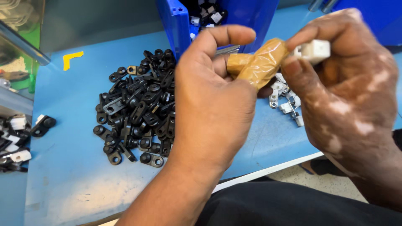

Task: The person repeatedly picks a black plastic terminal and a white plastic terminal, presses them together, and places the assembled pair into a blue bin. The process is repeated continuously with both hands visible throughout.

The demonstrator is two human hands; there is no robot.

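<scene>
Above the blue tabletop [63, 167], right hand [351, 92] pinches a white plastic piece [315, 50] at two o'clock; left hand [213, 100], fingers loosely curled, apparently holds nothing. Taped thumb [261, 62] may slip, dropping it among black clips [136, 109].

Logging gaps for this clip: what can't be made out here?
Head view:
- Small white plastic block: mostly covered by the right hand.
- Left hand: palm faces away, contents hidden.
- Blue plastic bin: cut by top edge.
- Small white clips: partly behind both hands.
</scene>
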